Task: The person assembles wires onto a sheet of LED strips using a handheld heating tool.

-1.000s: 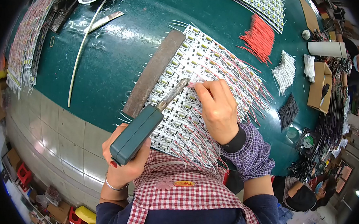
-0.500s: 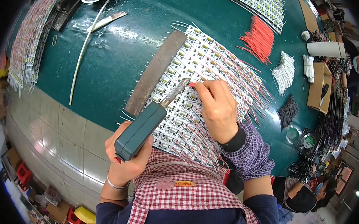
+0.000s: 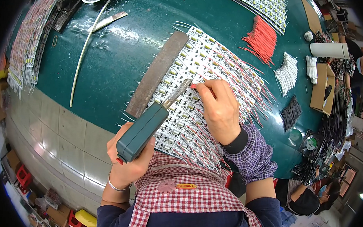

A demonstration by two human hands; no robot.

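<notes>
Head view: left hand (image 3: pixel 128 167) was clamped round green soldering iron (image 3: pixel 142 131); right hand (image 3: pixel 221 109), apart from left, pinched red wire (image 3: pixel 193 86) beside the iron's tip. Circuit-board panel (image 3: pixel 196 59) lay under right hand.

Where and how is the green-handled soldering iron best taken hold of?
Probably by its boxy green handle, coming from the picture's lower left, where the left hand holds it: the blunt end lies on that side, while the bare metal shaft points to the upper right.

Left hand (image 3: pixel 138 163) curled in grip; right hand (image 3: pixel 222 112) pinched, knuckles up
</notes>
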